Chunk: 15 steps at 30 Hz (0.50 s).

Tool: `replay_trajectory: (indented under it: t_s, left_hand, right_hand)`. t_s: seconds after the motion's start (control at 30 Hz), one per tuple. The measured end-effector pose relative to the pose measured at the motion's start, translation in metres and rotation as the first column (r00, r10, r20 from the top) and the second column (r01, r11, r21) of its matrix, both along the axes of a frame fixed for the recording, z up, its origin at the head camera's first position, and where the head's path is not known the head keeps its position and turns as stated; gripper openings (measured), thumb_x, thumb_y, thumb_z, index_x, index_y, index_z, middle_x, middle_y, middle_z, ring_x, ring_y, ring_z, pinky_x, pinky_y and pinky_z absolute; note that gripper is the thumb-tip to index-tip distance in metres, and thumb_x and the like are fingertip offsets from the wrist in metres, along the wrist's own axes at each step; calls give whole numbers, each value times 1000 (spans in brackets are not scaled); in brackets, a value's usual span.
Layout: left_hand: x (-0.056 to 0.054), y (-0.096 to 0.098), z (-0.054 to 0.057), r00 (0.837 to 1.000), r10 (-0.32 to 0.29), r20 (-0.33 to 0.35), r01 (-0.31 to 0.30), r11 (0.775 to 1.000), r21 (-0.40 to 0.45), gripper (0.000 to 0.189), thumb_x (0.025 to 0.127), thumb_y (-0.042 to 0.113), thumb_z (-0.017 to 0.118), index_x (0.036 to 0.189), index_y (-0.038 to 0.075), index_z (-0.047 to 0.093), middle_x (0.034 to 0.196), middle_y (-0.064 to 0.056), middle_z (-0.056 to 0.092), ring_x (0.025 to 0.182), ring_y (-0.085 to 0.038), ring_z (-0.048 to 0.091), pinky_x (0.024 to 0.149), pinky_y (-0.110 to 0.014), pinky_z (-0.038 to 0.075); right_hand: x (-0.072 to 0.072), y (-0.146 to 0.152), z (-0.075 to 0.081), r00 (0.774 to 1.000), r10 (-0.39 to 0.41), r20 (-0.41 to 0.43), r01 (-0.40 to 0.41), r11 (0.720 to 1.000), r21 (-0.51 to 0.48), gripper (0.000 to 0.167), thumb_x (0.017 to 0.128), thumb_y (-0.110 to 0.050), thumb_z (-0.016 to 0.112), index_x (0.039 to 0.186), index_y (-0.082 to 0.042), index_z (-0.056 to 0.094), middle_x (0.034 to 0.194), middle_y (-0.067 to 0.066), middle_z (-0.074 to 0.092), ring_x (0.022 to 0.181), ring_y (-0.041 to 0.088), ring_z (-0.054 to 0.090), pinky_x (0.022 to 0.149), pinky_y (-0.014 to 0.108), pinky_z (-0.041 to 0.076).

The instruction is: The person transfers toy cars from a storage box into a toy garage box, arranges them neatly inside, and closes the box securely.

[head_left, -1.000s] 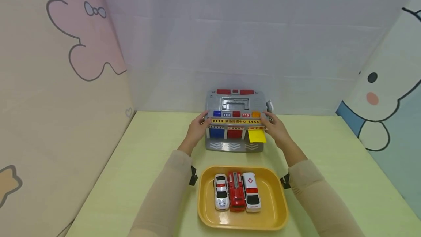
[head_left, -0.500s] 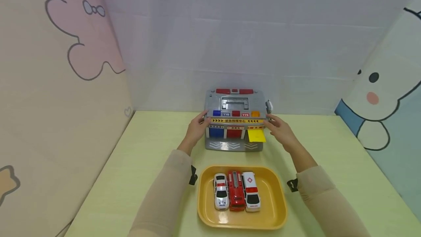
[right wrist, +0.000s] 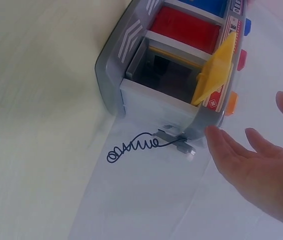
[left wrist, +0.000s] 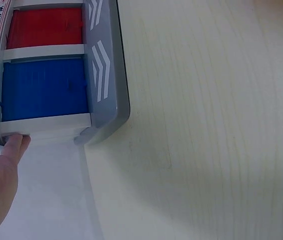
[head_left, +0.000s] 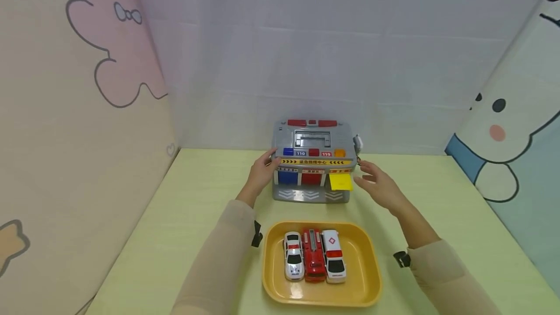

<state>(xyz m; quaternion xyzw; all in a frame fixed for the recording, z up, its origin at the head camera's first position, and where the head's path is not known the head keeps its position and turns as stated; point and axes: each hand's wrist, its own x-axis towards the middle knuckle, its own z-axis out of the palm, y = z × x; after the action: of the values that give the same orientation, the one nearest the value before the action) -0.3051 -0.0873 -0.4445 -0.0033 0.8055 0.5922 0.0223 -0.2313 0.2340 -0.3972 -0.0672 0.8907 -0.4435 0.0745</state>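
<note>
A grey toy rescue station stands at the back of the table. Its blue door and red door are closed, while the yellow door is lifted, showing a dark bay. My left hand rests with its fingertips on the station's left side wall. Off the right side, my right hand holds nothing; its fingers are loosely spread, the tips near the station's corner. A white-and-grey piece hangs on that side with a dark coiled cord.
Nearer me is a yellow tray with a white police car, a red fire truck and a white ambulance lined up side by side. A white cloth wall rises right behind the station.
My right hand has let go of the station's right side and moved off to the right and slightly toward me. My left hand and the station stay in place.
</note>
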Motion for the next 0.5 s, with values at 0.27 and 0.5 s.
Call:
replay_trajectory:
  t_s: [0.27, 0.5]
  left_hand:
    - [1, 0, 0, 1000, 10, 6, -10, 1000, -5, 49, 101, 33, 56, 147, 23, 45, 145, -16, 46, 132, -34, 43, 103, -49, 41]
    - [0, 1, 0, 1000, 14, 3, -14, 1000, -5, 49, 101, 34, 55, 147, 24, 45, 146, -16, 45, 133, -33, 42, 103, -49, 41]
  right_hand:
    - [16, -5, 9, 998, 59, -21, -58, 998, 23, 63, 101, -30, 55, 151, -3, 29, 150, 25, 32, 132, 46, 36, 98, 62, 40]
    - [28, -8, 16, 996, 92, -9, -91, 995, 46, 62, 100, -31, 56, 149, -1, 32, 150, 25, 33, 131, 46, 37, 95, 60, 44]
